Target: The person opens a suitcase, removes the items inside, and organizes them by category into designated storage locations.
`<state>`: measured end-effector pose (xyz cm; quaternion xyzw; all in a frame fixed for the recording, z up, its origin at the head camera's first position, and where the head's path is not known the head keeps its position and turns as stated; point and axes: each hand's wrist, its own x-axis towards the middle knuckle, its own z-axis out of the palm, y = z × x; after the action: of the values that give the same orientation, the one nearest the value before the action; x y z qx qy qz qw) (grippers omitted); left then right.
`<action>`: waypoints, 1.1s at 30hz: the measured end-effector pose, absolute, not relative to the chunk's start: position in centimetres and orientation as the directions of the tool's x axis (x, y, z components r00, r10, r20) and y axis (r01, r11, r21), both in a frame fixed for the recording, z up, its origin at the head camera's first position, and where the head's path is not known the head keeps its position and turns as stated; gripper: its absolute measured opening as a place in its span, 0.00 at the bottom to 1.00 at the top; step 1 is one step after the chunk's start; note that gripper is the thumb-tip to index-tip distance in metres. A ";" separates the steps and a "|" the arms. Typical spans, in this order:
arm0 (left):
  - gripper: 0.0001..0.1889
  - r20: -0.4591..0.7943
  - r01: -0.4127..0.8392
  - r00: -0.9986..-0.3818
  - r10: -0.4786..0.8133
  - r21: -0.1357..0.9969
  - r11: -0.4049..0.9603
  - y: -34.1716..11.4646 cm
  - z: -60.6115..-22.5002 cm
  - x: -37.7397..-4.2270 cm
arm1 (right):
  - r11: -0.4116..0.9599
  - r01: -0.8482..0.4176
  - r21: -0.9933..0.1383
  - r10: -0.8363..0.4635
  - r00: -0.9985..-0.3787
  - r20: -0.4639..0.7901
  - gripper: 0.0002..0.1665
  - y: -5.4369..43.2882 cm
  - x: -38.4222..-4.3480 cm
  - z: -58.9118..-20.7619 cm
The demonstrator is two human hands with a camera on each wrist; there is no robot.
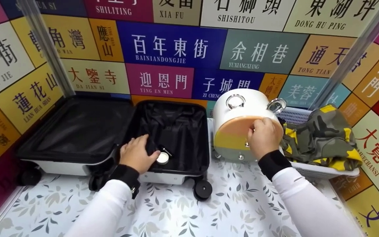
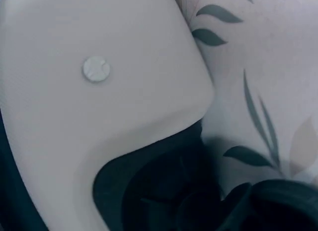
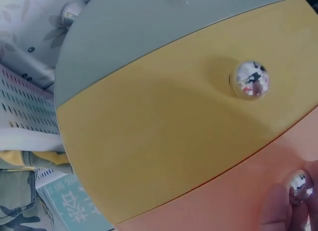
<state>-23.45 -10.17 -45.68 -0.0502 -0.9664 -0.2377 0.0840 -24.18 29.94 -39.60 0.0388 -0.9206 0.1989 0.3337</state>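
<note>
My left hand [image 1: 138, 154] rests at the near rim of the open suitcase [image 1: 186, 138], fingers extended over its black lining. Beside the thumb, a small round white-topped container [image 1: 162, 158] lies inside the case with a thin short stick [image 1: 166, 151] next to it. My right hand [image 1: 265, 137] is at the front of a round white cabinet [image 1: 224, 108] with orange, yellow and grey drawers. In the right wrist view its fingers [image 3: 276, 203] pinch a shiny silver knob [image 3: 301, 185] on the orange drawer. Another knob [image 3: 251, 80] sits on the yellow drawer [image 3: 149, 141].
A white basket [image 1: 321, 170] with camouflage clothing [image 1: 327, 138] stands right of the cabinet. The suitcase's other half [image 1: 81, 131] lies open at left; black wheels [image 1: 202, 190] stick out toward me. A sign-covered wall [image 1: 173, 36] stands behind. The floor [image 1: 163, 210] has a leaf pattern.
</note>
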 end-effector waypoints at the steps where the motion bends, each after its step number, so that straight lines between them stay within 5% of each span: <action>1: 0.44 0.169 0.133 -0.984 0.063 0.442 0.887 -10.0 -45.5 -23.6 | 0.917 -0.206 -0.342 0.060 -0.775 0.629 0.05 30.0 -24.0 -39.5; 9: 0.50 -0.003 0.114 -0.992 0.123 0.352 0.929 -7.7 -45.1 -24.7 | 0.907 -0.236 -0.348 0.032 -0.787 0.617 0.05 30.3 -21.9 -39.6; 16: 0.53 -0.083 0.115 -0.985 0.150 0.332 0.936 -6.2 -45.7 -25.6 | 0.911 -0.305 -0.276 -0.026 -0.712 0.702 0.07 30.8 -19.5 -39.9; 21: 0.49 -0.146 0.106 -0.976 0.159 0.316 0.943 -5.0 -45.8 -25.7 | 0.915 -0.330 -0.231 -0.055 -0.671 0.739 0.08 31.1 -18.2 -40.1; 33: 0.36 -0.255 0.262 -0.912 0.321 0.240 0.935 -4.0 -46.8 -26.5 | 0.905 -0.339 -0.255 -0.059 -0.696 0.716 0.07 31.5 -16.0 -40.1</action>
<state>-26.54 -3.96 -46.82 -0.1499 -0.9725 -0.1010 -0.1467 -15.98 31.46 -40.13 0.1105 -0.9015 0.1874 0.3742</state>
